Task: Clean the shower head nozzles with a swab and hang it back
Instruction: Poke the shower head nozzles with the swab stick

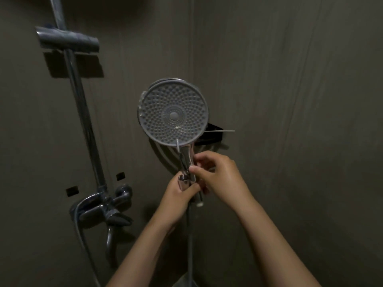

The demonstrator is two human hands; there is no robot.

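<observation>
Upright grey shower head; swab beside

I'm standing in a bathroom shower stall. Two dull grey-brown wall panels meet in a corner straight ahead. On the left panel a chrome vertical riser rail runs up the wall, carrying a grey slider bracket near the top. At the rail's foot sits a chrome mixer tap with a lever and a downward spout, and a thin silvery hose loops from it. A small black corner shelf is fixed where the panels meet. In front of it is a round grey shower head, its face ringed with small nozzles.
</observation>
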